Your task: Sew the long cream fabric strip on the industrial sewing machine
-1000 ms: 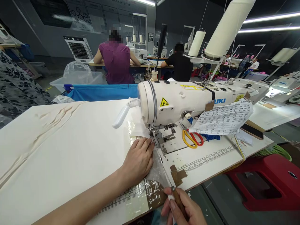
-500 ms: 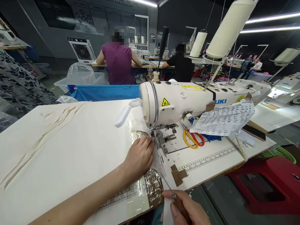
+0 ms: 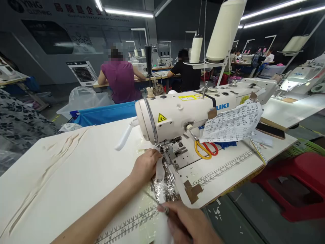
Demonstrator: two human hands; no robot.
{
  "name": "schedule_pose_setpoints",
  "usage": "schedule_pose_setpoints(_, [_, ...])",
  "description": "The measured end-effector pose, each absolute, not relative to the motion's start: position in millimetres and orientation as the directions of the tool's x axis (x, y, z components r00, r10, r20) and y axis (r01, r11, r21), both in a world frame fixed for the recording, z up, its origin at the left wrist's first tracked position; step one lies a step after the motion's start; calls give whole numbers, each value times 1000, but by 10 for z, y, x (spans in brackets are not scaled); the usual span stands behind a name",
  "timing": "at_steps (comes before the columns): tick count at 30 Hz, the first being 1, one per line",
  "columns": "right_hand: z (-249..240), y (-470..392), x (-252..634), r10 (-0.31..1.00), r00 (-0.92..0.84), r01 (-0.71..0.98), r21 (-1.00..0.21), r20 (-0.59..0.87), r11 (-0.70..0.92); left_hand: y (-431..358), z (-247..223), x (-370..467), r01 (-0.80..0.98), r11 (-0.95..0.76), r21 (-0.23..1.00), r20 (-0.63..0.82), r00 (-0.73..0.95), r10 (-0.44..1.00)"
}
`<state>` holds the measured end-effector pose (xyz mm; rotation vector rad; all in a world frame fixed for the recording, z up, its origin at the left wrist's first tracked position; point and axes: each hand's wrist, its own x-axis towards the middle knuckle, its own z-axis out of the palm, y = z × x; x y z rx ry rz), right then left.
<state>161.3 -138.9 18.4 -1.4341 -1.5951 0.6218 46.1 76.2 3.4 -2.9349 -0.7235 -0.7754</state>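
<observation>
My left hand (image 3: pixel 146 166) lies beside the presser foot of the white sewing machine (image 3: pixel 172 118), its fingers bent and pressed together on a white fabric strip (image 3: pixel 159 171). The strip runs from the needle area towards me over shiny brown tape on the table. In my right hand (image 3: pixel 190 220), closed near the front edge, is an awl (image 3: pixel 166 211) with a thin metal shaft. Its shaft points up and left, blurred by motion, below my left hand. The lower end of the strip passes beside and partly under my right hand.
Yellow- and red-handled scissors (image 3: pixel 203 150) lie right of the needle plate. A sheet with handwriting (image 3: pixel 231 123) hangs from the machine. A phone (image 3: pixel 270 130), a tape measure (image 3: pixel 259 152) and a red stool (image 3: pixel 299 179) are at the right. Cream fabric strips (image 3: pixel 48 169) lie left.
My right hand has moved left and slightly up with the awl, whose shaft now points further left. The white strip shows more clearly below my left hand. The camera view has shifted.
</observation>
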Motion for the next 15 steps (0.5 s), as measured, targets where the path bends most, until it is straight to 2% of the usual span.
schedule_pose_setpoints(3, [132,-1317,1788,946,100,681,-714,307,160,811,9,415,381,-883,275,517,715,470])
schedule_pose_setpoints(6, [107,-1191,1880,937,171,814,-580,305,40,838,-1,385,285,-880,379,509,730,456])
schedule_pose_setpoints(10, [44,-1003,1855,905,159,895,-444,394,36,856,-24,359,231,-875,426,526,723,447])
schedule_pose_setpoints(15, [13,-848,1803,911,134,931,-365,390,19,877,27,346,214,-865,454,496,746,445])
